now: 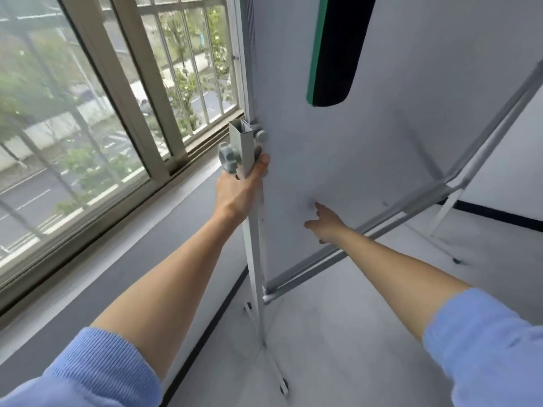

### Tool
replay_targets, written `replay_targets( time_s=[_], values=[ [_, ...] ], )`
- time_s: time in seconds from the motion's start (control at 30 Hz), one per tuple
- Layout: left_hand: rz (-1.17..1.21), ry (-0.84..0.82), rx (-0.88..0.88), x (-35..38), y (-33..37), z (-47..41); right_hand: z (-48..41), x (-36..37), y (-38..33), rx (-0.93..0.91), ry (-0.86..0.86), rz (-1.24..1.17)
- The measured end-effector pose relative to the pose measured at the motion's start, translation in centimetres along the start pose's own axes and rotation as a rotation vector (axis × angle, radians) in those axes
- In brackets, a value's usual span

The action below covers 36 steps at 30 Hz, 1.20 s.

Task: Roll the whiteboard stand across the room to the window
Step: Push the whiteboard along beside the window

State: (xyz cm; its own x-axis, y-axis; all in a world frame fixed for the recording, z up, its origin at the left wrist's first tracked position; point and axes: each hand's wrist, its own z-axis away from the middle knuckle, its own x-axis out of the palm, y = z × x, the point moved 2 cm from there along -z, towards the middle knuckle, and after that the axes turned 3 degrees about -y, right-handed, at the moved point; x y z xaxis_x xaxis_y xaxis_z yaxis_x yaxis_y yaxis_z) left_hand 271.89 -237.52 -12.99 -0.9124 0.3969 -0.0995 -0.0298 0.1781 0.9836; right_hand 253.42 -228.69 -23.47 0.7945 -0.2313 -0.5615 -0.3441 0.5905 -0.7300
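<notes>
Window point(88, 118): fills the left side, barred outside, with trees and a road beyond the glass.
Sill point(123, 245): grey ledge running under the window, just beside the stand's near upright.
Left hand point(239, 192): fingers wrapped tightly round the top of the white upright post point(255, 254), just below its grey knobs point(227, 157).
Whiteboard stand point(338, 160): right beside the window, its board edge close to the frame; a castor point(283, 387) rests on the pale floor point(338, 333).
Eraser point(335, 51): black with a green edge, stuck high on the board.
Right hand point(323, 224): open, fingers spread, palm on the board's face near its lower rail point(367, 230); gripping nothing.
Sleeves point(88, 374): blue, pushed up both forearms.
</notes>
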Motion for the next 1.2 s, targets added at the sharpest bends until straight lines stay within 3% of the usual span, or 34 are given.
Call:
replay_targets(
  time_s=[0.33, 0.6, 0.77, 0.97, 1.2],
  values=[
    [-0.006, 0.010, -0.020, -9.5, 0.1, 10.2, 9.8, 8.2, -1.6, -0.031, -0.049, 0.011],
    [0.011, 0.011, -0.039, -16.8, 0.5, 19.3, 17.5, 15.0, -2.2, -0.101, -0.056, 0.273],
    [-0.023, 0.074, -0.070, -20.9, 0.7, 24.4, 21.4, 17.9, -2.9, -0.131, -0.074, 0.428],
    [-0.071, 0.203, -0.115, -25.2, 0.9, 30.9, 25.1, 22.2, -2.4, -0.321, -0.002, 0.589],
    [-0.057, 0.318, -0.130, -29.6, 2.3, 40.2, 31.6, 29.9, 0.1, -0.433, -0.096, 0.634]
  ],
)
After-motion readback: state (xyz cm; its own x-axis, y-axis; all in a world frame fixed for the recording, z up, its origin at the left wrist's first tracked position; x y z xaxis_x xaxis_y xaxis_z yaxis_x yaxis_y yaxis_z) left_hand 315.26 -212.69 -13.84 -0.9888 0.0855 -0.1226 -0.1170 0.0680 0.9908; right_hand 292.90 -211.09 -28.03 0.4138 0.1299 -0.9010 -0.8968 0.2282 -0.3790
